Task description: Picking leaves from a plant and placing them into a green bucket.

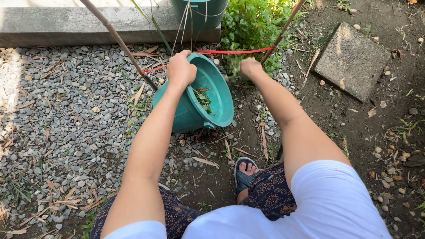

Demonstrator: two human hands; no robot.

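My left hand (180, 68) grips the far rim of a teal plastic bucket (219, 95), which is tipped on its side on the ground with its mouth facing right. A few green leaves (203, 98) lie inside it. My right hand (250, 67) is closed around a blurred clump of green weeds (234, 66) just right of the bucket's mouth, at the foot of a leafy plant (252, 22).
Grey gravel (66, 110) covers the left, bare soil the right. A red ribbon (239, 51) runs between two slanted bamboo stakes (117, 40). A second teal pot (199, 13) stands on a concrete curb (66, 24). A concrete slab (352, 59) lies at right. My sandalled foot (245, 172) is below.
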